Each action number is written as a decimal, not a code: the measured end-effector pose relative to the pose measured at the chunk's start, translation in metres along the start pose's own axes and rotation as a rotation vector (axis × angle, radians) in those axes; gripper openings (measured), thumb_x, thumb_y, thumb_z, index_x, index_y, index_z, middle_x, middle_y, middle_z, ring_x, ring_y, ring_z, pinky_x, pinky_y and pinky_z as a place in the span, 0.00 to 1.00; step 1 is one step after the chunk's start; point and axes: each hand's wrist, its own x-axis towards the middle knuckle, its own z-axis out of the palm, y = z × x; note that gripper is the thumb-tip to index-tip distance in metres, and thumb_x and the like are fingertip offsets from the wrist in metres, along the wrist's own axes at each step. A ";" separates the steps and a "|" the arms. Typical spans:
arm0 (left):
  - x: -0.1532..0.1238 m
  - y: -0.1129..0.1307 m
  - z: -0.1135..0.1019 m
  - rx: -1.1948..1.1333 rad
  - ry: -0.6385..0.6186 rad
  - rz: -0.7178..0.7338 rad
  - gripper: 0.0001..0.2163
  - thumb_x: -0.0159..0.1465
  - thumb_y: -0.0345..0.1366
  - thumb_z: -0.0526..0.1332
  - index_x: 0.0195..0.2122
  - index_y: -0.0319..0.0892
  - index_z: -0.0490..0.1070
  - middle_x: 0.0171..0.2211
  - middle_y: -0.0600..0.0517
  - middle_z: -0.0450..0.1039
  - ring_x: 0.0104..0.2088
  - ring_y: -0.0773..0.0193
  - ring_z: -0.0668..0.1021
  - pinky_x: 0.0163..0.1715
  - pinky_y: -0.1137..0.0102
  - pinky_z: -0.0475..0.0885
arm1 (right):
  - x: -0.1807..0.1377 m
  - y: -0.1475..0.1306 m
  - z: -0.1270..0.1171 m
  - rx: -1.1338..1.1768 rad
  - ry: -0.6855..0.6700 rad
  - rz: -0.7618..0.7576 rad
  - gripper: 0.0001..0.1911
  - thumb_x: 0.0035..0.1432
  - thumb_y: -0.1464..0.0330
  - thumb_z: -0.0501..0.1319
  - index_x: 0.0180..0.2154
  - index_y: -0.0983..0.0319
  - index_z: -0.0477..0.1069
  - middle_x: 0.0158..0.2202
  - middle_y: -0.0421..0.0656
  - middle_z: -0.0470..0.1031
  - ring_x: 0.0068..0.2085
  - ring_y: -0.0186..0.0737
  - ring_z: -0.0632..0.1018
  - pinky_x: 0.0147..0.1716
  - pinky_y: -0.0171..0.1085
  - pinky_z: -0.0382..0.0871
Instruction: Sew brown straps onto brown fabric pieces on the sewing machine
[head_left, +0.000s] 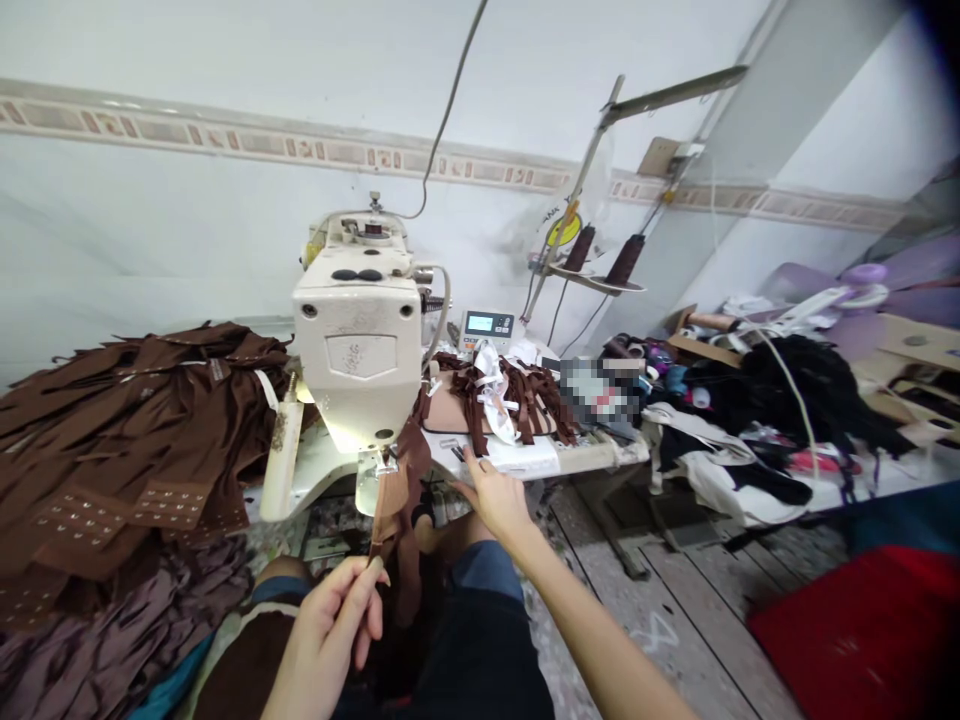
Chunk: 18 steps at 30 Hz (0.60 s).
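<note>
My left hand pinches the lower end of a brown fabric strip between thumb and fingers, below the head of a cream sewing machine. The strip's upper part runs up to the lit needle area. More brown fabric hangs beside it over my lap. My right hand is at the front edge of the white machine table, thumb and forefinger apart. Its fingertip is by a small metal piece on the table; whether it touches that piece is unclear.
A large pile of brown garment pieces lies on the left. Brown straps and a white tangled piece lie behind my right hand. A control panel and a thread stand stand behind. Black and white fabric covers the right table.
</note>
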 end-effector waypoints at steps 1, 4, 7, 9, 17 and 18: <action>0.000 0.000 0.000 0.002 0.007 0.002 0.25 0.70 0.63 0.60 0.42 0.42 0.73 0.22 0.58 0.71 0.17 0.71 0.69 0.20 0.76 0.62 | 0.003 -0.001 0.001 -0.002 0.004 -0.017 0.35 0.76 0.50 0.56 0.75 0.59 0.57 0.54 0.57 0.79 0.44 0.53 0.87 0.38 0.40 0.76; -0.002 0.001 0.000 0.006 0.027 0.005 0.25 0.69 0.63 0.60 0.41 0.42 0.73 0.22 0.58 0.71 0.17 0.70 0.69 0.20 0.75 0.63 | 0.008 -0.004 0.007 0.002 0.004 -0.053 0.31 0.77 0.53 0.56 0.74 0.59 0.60 0.55 0.57 0.78 0.44 0.50 0.86 0.38 0.39 0.75; -0.003 0.001 0.001 0.001 0.032 0.005 0.25 0.69 0.63 0.61 0.40 0.43 0.73 0.22 0.58 0.71 0.17 0.70 0.69 0.20 0.75 0.63 | 0.008 -0.005 0.014 0.016 0.023 -0.084 0.27 0.79 0.56 0.55 0.72 0.57 0.64 0.54 0.55 0.78 0.46 0.47 0.85 0.38 0.36 0.73; -0.003 0.001 0.001 0.002 0.040 0.010 0.24 0.68 0.63 0.62 0.38 0.43 0.73 0.22 0.57 0.71 0.17 0.69 0.69 0.20 0.75 0.64 | 0.008 -0.004 0.017 0.024 0.048 -0.101 0.25 0.80 0.56 0.54 0.71 0.57 0.66 0.54 0.54 0.78 0.49 0.46 0.84 0.40 0.34 0.72; -0.001 0.003 -0.002 0.033 0.054 0.008 0.28 0.66 0.65 0.62 0.26 0.45 0.67 0.21 0.55 0.71 0.18 0.68 0.69 0.22 0.73 0.66 | 0.012 -0.010 0.014 0.059 0.172 -0.063 0.22 0.80 0.56 0.54 0.64 0.59 0.74 0.51 0.50 0.78 0.48 0.42 0.82 0.39 0.33 0.72; -0.001 0.003 -0.002 0.042 0.050 0.008 0.28 0.66 0.66 0.62 0.26 0.45 0.67 0.22 0.55 0.71 0.18 0.67 0.69 0.23 0.73 0.67 | 0.012 -0.011 0.014 0.062 0.185 -0.058 0.22 0.79 0.56 0.56 0.64 0.59 0.74 0.51 0.51 0.77 0.48 0.43 0.82 0.39 0.33 0.72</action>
